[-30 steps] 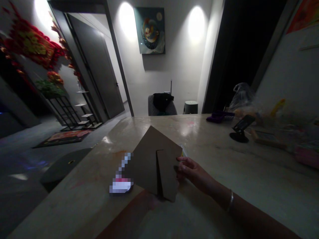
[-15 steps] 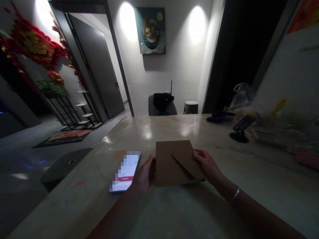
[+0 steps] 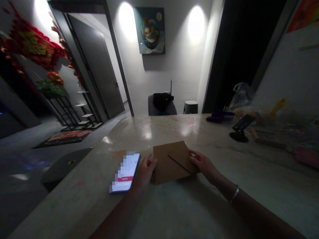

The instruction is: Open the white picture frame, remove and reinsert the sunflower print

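Observation:
A flat, squarish brown cardboard piece [image 3: 168,167], like a kraft envelope, is held just over the table in front of me. A slanted flap edge runs across its right half. Pinching its right edge is my right hand [image 3: 201,163], thumb and fingers closed, with a bracelet at the wrist. My left hand [image 3: 147,168] has its thumb at the card's left edge and its other fingers curled, partly hidden behind. Beside the left hand a phone [image 3: 128,172] lies face up with its screen lit, partly pixelated.
The marble-look table [image 3: 119,132] carries a black phone stand [image 3: 240,131], a purple item [image 3: 219,117], a clear plastic bag [image 3: 241,96] and blurred clutter at the right. Past the far edge stands a chair [image 3: 161,105]; a dark stool [image 3: 66,166] stands at the left.
The cardboard piece has turned slightly counterclockwise and shifted a little left, its right side now higher. The left thumb now shows at its edge. The phone has stayed put.

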Available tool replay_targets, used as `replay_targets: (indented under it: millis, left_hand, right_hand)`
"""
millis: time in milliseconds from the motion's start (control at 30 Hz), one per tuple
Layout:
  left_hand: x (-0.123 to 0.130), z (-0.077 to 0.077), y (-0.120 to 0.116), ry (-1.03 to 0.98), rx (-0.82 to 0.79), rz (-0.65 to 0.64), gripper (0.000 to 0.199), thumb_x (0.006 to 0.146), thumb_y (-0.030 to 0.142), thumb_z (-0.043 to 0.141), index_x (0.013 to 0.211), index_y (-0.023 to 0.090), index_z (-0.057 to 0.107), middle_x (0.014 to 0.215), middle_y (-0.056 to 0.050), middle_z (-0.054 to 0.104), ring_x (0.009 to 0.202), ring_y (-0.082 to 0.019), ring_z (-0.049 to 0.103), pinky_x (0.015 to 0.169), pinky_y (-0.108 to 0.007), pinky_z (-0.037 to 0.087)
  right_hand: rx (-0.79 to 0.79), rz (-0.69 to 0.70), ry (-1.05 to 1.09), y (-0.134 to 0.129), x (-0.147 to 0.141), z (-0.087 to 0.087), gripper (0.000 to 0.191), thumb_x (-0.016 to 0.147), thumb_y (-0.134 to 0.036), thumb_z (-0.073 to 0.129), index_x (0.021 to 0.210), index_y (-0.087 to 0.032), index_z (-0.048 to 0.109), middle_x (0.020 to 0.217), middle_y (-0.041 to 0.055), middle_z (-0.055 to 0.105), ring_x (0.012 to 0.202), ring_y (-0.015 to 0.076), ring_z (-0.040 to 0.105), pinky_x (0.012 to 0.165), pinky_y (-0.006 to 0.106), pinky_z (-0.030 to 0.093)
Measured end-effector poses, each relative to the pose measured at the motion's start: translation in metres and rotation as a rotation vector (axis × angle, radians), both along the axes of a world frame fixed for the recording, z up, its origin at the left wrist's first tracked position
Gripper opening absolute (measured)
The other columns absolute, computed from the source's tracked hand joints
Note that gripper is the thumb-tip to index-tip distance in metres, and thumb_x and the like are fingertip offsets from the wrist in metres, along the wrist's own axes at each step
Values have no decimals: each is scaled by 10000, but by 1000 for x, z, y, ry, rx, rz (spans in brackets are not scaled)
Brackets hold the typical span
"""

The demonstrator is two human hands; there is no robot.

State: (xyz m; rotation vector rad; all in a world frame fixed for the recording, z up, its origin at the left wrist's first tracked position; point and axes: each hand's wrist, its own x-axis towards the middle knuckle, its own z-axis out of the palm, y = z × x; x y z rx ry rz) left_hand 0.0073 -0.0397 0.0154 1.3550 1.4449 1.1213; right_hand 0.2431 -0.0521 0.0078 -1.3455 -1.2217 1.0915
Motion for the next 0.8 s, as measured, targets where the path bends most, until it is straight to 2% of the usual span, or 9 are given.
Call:
replay_targets:
  millis: [133,300,533,800]
  left_hand:
    - [-1,-1,2,156,77,-5,421,746,252,478,1147,124,491,1097,-103,589,1007,-189,550,862,-321,424]
    - [-1,-2,1,286,74,38,449,729,179,459,1173,113,470,1156,-129,552,1043,-210,530,840,-337,436]
    - [8,8,-5,224,49,-124,475,689,77,431,1158,128,489,1177,-99,550,1060,-193,522,913,-319,392]
    - [7,-5,-2,235,80,-136,515,639,13,453,1132,145,518,1212,-91,522,1127,-199,462,977,-342,313]
  right_hand:
    - [51,-48,1,7,5,-6,439,666,-294,578,1093,-196,558,881,25,678,828,204,606,756,350,451]
    - [37,-13,-18,9,6,-10,409,676,-276,569,1078,-203,567,861,25,687,831,222,613,750,362,457]
    - [78,-16,-66,13,3,-16,370,674,-270,579,1039,-214,597,848,29,694,798,231,625,731,360,467]
    - [105,-59,-246,19,2,-21,405,724,-287,523,1100,-141,561,877,60,689,808,212,629,717,315,480]
